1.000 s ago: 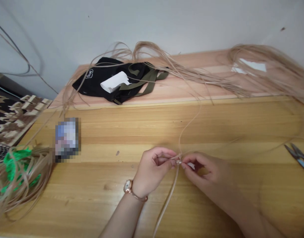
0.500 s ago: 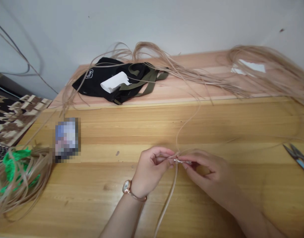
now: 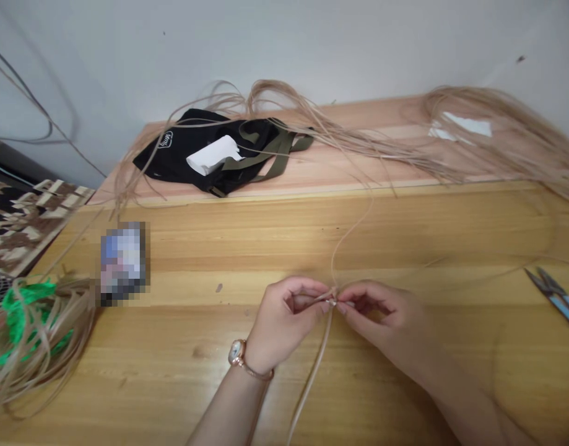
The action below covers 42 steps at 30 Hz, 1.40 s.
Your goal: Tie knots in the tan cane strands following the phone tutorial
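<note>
Thin tan rattan strips (image 3: 324,347) cross at a small joint between my hands, over the wooden table. My left hand (image 3: 288,322), with a watch (image 3: 238,351) on its wrist, pinches the strips just left of the crossing. From the right, my right hand (image 3: 386,316) pinches a short whitish piece at the same joint. Its fingertips almost meet those of the left. One long strip (image 3: 351,229) runs up from the joint toward the back, and another trails down toward me. Fingers hide part of the crossing.
Blue-handled shears (image 3: 556,297) lie at the right. A coiled strip bundle (image 3: 75,341) with green ties sits at the left, near a blurred-out object (image 3: 124,263). Behind are a black bag (image 3: 182,152), a white paper roll (image 3: 213,155) and more loose strips (image 3: 498,111).
My right hand has shifted slightly left, bringing its fingertips closer to my left fingertips. Less of the whitish piece shows. The view has moved slightly.
</note>
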Each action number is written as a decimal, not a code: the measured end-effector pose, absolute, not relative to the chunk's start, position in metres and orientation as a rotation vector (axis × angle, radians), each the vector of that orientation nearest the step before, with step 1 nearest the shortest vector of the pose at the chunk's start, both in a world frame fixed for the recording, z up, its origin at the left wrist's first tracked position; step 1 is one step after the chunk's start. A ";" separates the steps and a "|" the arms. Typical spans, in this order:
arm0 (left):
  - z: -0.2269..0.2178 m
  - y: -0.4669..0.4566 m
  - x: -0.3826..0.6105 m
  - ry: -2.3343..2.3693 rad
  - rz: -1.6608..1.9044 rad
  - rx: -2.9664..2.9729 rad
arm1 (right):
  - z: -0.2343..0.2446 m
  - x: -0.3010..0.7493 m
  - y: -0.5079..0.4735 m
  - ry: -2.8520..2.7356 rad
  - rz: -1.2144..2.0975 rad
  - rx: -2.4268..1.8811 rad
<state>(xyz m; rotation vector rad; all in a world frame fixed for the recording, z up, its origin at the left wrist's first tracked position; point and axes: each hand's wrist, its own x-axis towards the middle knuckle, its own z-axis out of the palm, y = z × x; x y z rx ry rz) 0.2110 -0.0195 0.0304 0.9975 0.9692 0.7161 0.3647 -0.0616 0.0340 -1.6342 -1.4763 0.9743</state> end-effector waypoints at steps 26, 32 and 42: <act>0.036 -0.018 0.201 0.910 0.808 1.864 | 0.040 0.371 -0.059 -1.491 1.108 -1.576; 0.031 -0.019 0.200 0.847 0.848 2.010 | 0.040 0.371 -0.059 -1.558 1.050 -1.611; 0.034 -0.022 0.202 0.984 0.842 1.956 | 0.041 0.369 -0.059 -1.586 1.030 -1.632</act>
